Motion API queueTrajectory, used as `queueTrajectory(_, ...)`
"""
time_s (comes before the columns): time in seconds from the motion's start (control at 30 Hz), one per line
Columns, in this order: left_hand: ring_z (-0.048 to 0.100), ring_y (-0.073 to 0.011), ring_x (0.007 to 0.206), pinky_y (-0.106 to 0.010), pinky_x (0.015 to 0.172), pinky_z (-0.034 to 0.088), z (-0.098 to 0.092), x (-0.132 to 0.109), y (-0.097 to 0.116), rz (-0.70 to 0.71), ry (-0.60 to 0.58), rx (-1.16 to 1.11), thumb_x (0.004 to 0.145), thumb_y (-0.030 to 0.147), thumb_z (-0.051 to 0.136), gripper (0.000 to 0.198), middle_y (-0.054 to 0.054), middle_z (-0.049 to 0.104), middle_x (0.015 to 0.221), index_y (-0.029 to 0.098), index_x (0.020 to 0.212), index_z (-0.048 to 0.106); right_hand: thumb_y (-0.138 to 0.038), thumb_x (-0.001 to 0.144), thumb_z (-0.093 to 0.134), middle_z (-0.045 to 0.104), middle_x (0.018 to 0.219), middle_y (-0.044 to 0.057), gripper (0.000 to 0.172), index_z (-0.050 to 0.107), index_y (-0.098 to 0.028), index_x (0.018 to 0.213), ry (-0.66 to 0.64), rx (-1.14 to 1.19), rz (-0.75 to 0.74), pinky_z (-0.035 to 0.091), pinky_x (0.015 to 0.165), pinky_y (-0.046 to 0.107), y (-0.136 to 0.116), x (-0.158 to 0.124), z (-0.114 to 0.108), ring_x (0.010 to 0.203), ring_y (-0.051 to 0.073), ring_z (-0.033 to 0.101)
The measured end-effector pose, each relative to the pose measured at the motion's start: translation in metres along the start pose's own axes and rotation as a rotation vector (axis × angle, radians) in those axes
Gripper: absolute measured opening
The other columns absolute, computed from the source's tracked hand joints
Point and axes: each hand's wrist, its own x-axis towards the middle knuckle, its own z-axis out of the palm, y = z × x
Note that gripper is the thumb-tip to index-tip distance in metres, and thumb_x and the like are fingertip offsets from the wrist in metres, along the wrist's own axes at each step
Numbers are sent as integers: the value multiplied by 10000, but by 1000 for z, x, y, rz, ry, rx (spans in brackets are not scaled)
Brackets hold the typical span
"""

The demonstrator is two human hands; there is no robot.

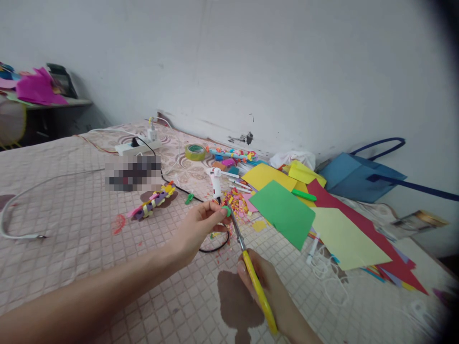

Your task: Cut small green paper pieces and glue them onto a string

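Note:
My left hand [202, 222] pinches a small green piece [227, 210] that looks like craft paper or foam, between thumb and fingertips. Gripped in my right hand [268, 277] is a pair of scissors [238, 234] with yellow handles, its blade tips right beside the green piece. Whether the blades touch it I cannot tell. Just beyond my left fingers stands a white glue gun [215, 184], with a black cord [215, 249] looping below my hand. Colourful scraps [238, 203] lie heaped behind the scissors.
Coloured sheets, including a green one [283, 210], spread to the right beside a blue bag [358, 174]. A decorated craft stick [152, 203] lies at left. A power strip [138, 147] and yellow tape roll [195, 152] are farther back, near the wall.

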Motion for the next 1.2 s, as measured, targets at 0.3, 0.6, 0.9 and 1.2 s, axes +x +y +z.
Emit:
queueTrajectory(0.3, 588, -111, 711, -235, 670, 486, 1, -1, 1, -1, 4, -13, 751, 299, 676, 195, -10, 628, 729, 144, 740, 558, -427, 813, 483, 361, 575, -54, 285, 393, -205, 658, 16, 57, 29, 312, 487, 218, -8, -3, 0, 512, 102, 352)
queueTrajectory(0.6, 591, -116, 705, -242, 659, 485, 2, -2, 1, -16, 22, -38, 733, 305, 690, 200, -4, 629, 722, 146, 725, 569, -507, 829, 453, 340, 564, -55, 346, 401, -203, 671, 34, 44, 54, 291, 467, 213, -4, -4, 2, 511, 101, 336)
queueTrajectory(0.9, 607, -132, 753, -253, 686, 493, 0, -1, 0, -15, -9, 11, 746, 316, 680, 210, -27, 654, 787, 147, 752, 557, -584, 821, 438, 337, 484, -74, 409, 379, -213, 660, -23, 163, 88, 242, 403, 210, 1, -2, 3, 424, 85, 312)
queueTrajectory(1.2, 531, -89, 566, -216, 558, 425, 1, -5, -5, -228, -367, 326, 714, 342, 680, 257, -5, 606, 653, 133, 696, 531, -502, 727, 620, 451, 586, -63, 354, 471, -186, 785, 104, 455, 112, 304, 389, 183, 5, 4, -7, 432, 63, 362)
